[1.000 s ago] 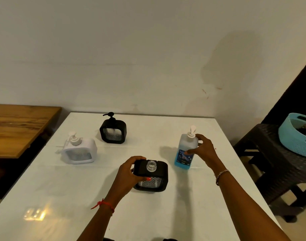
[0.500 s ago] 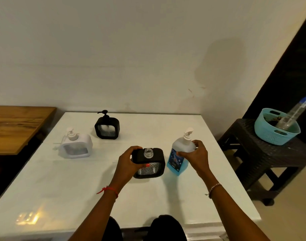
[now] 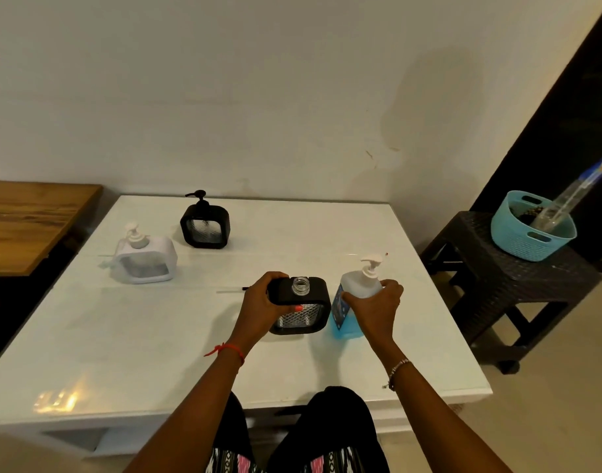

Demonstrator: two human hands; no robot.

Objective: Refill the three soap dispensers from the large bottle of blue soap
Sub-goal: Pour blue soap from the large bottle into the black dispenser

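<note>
Left hand (image 3: 258,307) grips the near black dispenser (image 3: 299,305) by its top left corner, pump off and neck open, standing on the white table (image 3: 122,336). Right hand (image 3: 373,308) wraps the blue soap bottle (image 3: 352,295) just right of it, bottle seemingly resting on the table, pump on. White dispenser (image 3: 144,256) and second black dispenser (image 3: 205,223) stand untouched at far left, pumps on.

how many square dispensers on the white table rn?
3: white dispenser at left, black dispenser at back, open black dispenser near front, held by left hand. None seem hidden.
</note>
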